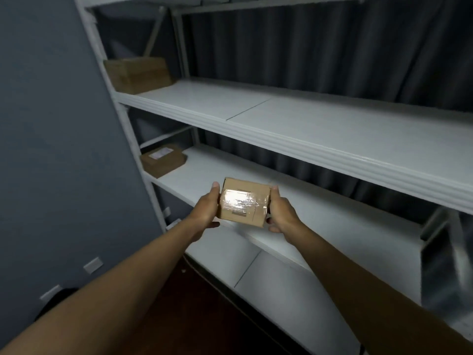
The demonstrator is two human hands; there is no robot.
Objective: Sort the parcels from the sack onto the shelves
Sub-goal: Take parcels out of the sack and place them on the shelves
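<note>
Shelving small taped brown cardboard parcel | left hand and right hand clasp its sides | next: lower onto white metal middle shelf

A dark pleated curtain hangs behind, at the far side. A blue-grey wall fills the left, with two pale wall plates low down near a dark reddish floor.
</note>
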